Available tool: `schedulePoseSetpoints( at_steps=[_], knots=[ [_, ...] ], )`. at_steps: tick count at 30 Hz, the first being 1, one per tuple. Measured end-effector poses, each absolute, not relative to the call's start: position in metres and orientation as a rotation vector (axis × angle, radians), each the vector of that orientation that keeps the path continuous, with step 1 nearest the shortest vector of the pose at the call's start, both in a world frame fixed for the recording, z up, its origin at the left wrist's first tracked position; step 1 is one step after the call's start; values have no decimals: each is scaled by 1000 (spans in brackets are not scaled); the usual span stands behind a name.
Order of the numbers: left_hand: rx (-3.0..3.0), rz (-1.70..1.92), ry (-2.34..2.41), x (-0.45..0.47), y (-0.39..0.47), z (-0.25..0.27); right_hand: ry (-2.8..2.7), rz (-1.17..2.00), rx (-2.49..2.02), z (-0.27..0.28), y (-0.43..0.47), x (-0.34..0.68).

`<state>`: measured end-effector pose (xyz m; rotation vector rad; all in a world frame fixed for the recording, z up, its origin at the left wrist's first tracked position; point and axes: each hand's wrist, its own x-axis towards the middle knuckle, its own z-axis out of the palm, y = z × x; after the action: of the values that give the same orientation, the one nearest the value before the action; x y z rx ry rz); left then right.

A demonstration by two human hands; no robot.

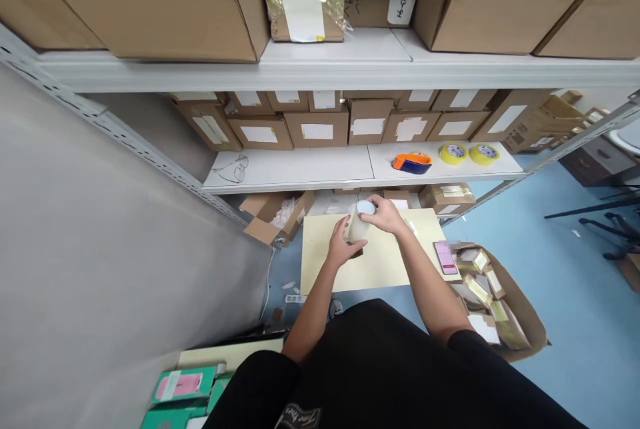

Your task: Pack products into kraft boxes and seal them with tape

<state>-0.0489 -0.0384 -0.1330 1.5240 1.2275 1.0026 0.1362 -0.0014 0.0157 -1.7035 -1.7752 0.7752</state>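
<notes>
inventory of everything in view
cylinder: 1, whitish, centre
table: 1, cream, below cylinder
phone: 1, pink screen, on table
shelves: 3, white, ahead
cartons: many, brown, on shelves
tape rolls: 2+, yellow, middle shelf
dispenser: 1, orange/blue, middle shelf
glasses: 1, colour unclear, middle shelf
open carton: 1, brown, table's left
parcels: several, brown, in right carton
boxes: several, green, lower left
power strip: 1, white, on floor
left hand: 1, bare, on cylinder
right hand: 1, bare, on cylinder

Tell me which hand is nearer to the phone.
The right hand: it is at the top of the white cylinder, left of the phone. The left hand is farther left, by the cylinder's lower part.
</notes>
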Motion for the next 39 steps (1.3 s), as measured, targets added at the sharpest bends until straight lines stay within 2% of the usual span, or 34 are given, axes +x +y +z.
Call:
schedulePoseSetpoints(
  at_steps=[5, 12, 15, 23, 29, 34, 39],
  knots=[
    [1468, 1139, 1307, -25, -24, -80, -1686, 928, -1500, 10, 1, 149],
    [1149, 1166, 957, -31, -8, -59, -1501, 1499, -1064, -22, -12, 186],
    [1164, 1169, 856, -25, -5, -45, -1411, 1650, -927, -32, -22, 183],
    [1227, 1232, 911, -5, 4, -15, -1365, 1382, -1015, -34, -31, 178],
    [1134, 1243, 891, -2, 8, -9, -1370, 1551, -879, -22, -35, 180],
    [1140, 1282, 977, -2, 10, -4, -1339, 1343, -982, -21, -37, 173],
    [1140, 1238, 889, -3, 9, 1, -1316, 1467, -911, -21, -38, 172]
  ],
)
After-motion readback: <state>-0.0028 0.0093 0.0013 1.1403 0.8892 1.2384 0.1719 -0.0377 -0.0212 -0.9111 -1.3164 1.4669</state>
